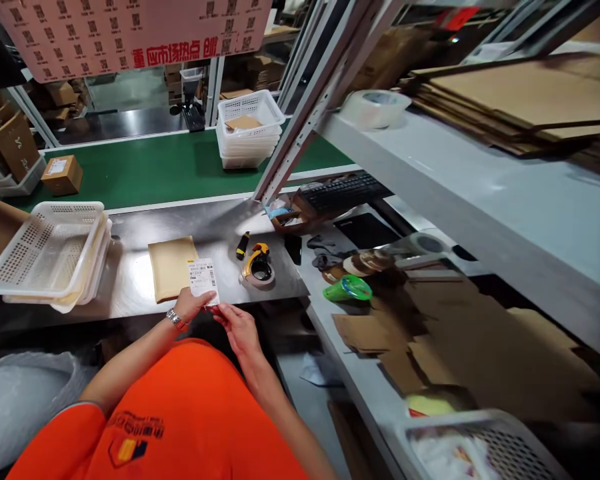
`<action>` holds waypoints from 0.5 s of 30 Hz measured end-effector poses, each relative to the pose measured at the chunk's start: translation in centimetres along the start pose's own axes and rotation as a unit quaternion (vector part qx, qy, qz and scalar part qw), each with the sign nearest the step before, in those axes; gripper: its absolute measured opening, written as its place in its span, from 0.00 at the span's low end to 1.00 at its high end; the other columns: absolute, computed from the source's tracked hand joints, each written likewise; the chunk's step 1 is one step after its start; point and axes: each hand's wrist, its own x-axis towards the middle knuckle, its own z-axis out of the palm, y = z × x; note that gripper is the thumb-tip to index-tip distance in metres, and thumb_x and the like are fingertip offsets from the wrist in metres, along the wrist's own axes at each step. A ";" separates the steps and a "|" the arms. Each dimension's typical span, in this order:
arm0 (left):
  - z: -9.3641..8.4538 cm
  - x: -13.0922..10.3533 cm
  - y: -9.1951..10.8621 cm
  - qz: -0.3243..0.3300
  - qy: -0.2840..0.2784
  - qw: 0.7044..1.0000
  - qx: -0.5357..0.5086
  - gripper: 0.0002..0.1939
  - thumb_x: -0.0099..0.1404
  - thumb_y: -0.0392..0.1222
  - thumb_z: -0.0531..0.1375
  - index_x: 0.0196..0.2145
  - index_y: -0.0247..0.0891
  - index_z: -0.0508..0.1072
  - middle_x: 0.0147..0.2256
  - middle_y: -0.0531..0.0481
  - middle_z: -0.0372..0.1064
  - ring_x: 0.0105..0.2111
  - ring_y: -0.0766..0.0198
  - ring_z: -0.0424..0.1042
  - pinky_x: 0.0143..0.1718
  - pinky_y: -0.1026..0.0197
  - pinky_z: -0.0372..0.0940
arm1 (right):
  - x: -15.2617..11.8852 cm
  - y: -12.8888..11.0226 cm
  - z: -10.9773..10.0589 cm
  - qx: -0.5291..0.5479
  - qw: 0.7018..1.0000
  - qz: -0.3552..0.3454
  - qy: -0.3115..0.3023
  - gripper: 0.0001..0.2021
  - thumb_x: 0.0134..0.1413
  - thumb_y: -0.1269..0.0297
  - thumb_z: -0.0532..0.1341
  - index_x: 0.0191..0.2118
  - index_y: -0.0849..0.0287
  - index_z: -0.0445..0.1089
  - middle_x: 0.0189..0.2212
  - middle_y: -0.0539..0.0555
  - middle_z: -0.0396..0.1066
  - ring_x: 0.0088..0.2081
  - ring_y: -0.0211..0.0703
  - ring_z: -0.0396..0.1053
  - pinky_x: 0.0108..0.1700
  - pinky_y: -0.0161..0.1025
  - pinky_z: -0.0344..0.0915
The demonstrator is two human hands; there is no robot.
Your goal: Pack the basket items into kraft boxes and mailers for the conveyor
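A white printed shipping label is held up in front of me, over the near edge of the metal table. My left hand, wearing a watch, is closed on its lower part with the thumb on top. At the label's bottom corner, the fingertips of my right hand are pinched together on the edge. Partly behind the label lies a flat yellowish-brown padded envelope on the metal table. To the right of it are a tape dispenser with a roll and a black-and-yellow cutter.
Stacked white baskets stand at left, more baskets on the green conveyor belt beside a small carton. A metal post and shelf rise at right. A green cup lies on the side table.
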 end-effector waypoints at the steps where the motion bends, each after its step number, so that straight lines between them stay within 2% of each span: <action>1: 0.1 0.0 0.0 0.003 -0.011 1.000 0.012 0.22 0.62 0.53 0.77 0.42 0.30 0.83 0.38 0.39 0.84 0.31 0.57 0.80 0.36 0.55 0.77 | 0.0 0.0 0.0 0.003 1.000 0.001 0.002 0.25 0.34 0.44 0.85 0.32 0.58 0.87 0.32 0.57 0.86 0.36 0.49 0.83 0.39 0.42 0.78; 3: 0.3 -0.2 0.2 0.020 -0.026 0.999 0.033 0.21 0.63 0.51 0.76 0.45 0.31 0.82 0.44 0.36 0.84 0.39 0.52 0.83 0.47 0.49 0.79 | 0.0 0.1 0.0 0.007 1.000 -0.004 0.011 0.24 0.34 0.44 0.85 0.31 0.57 0.86 0.32 0.57 0.86 0.35 0.49 0.82 0.38 0.41 0.78; 4: 0.3 -0.3 0.3 0.035 -0.017 0.998 0.047 0.22 0.63 0.49 0.76 0.48 0.32 0.82 0.49 0.34 0.84 0.46 0.49 0.83 0.53 0.46 0.79 | 0.0 0.1 -0.1 0.008 1.000 -0.009 0.017 0.23 0.34 0.45 0.85 0.31 0.57 0.86 0.32 0.56 0.86 0.35 0.49 0.82 0.38 0.41 0.78; 6: 0.3 -0.6 0.7 0.077 0.037 0.993 0.088 0.28 0.60 0.45 0.77 0.55 0.33 0.80 0.59 0.31 0.78 0.58 0.45 0.79 0.66 0.40 0.72 | 0.1 0.2 -0.2 0.008 0.999 -0.022 0.029 0.23 0.35 0.44 0.84 0.31 0.56 0.86 0.31 0.56 0.86 0.35 0.49 0.82 0.38 0.42 0.78; 8: 0.2 -1.0 1.1 0.135 0.069 0.979 0.137 0.29 0.60 0.45 0.76 0.56 0.35 0.79 0.63 0.30 0.74 0.65 0.42 0.74 0.73 0.37 0.64 | 0.2 0.3 -0.3 -0.003 0.998 -0.040 0.046 0.24 0.37 0.42 0.83 0.32 0.56 0.85 0.32 0.56 0.85 0.35 0.50 0.82 0.39 0.43 0.78; 9: 0.2 -1.2 1.3 0.166 0.052 0.972 0.156 0.25 0.61 0.46 0.75 0.54 0.36 0.81 0.62 0.31 0.75 0.65 0.42 0.74 0.73 0.38 0.63 | 0.2 0.4 -0.3 -0.017 0.997 -0.050 0.053 0.24 0.37 0.40 0.82 0.32 0.57 0.86 0.32 0.56 0.85 0.36 0.51 0.82 0.39 0.44 0.78; 11: 0.1 -1.7 1.6 0.209 -0.040 0.961 0.176 0.15 0.66 0.51 0.70 0.45 0.39 0.84 0.53 0.35 0.81 0.58 0.44 0.79 0.70 0.41 0.68 | 0.1 0.4 -0.3 -0.060 0.995 -0.064 0.046 0.25 0.41 0.38 0.80 0.33 0.56 0.86 0.33 0.56 0.86 0.37 0.53 0.82 0.41 0.46 0.79; 13: 0.1 -2.1 1.6 0.210 -0.114 0.953 0.188 0.18 0.69 0.58 0.65 0.35 0.40 0.85 0.41 0.38 0.83 0.46 0.46 0.82 0.59 0.44 0.74 | -0.1 0.3 -0.4 -0.100 0.992 -0.072 0.025 0.23 0.44 0.36 0.78 0.32 0.53 0.86 0.33 0.56 0.86 0.38 0.55 0.81 0.44 0.50 0.79; 15: 0.1 -2.1 1.4 0.185 -0.126 0.954 0.199 0.26 0.67 0.66 0.63 0.29 0.40 0.82 0.32 0.41 0.81 0.37 0.48 0.80 0.49 0.47 0.77 | -0.4 0.3 -0.6 -0.122 0.989 -0.080 0.007 0.20 0.46 0.37 0.78 0.28 0.49 0.85 0.32 0.55 0.85 0.37 0.57 0.81 0.45 0.54 0.79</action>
